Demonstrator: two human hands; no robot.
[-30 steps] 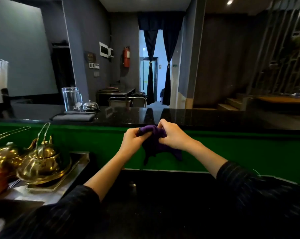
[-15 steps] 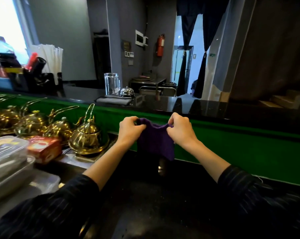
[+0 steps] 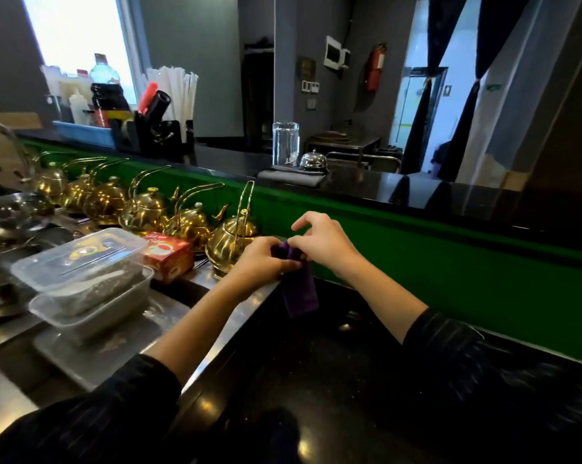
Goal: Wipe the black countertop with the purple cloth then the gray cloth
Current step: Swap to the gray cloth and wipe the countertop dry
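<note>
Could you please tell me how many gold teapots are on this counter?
6 gold teapots in a row on the steel counter against the green panel; more may be hidden at far left.

Café service counter, gold teapots (image 3: 149, 209), straws (image 3: 177, 87), call bell (image 3: 313, 161)

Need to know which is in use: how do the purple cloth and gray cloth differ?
The purple cloth hangs bunched, gripped by the left hand and right hand; the gray cloth lies folded flat, untouched, by a glass and bell. Purple cloth is nearer; gray cloth sits farther back.
</note>
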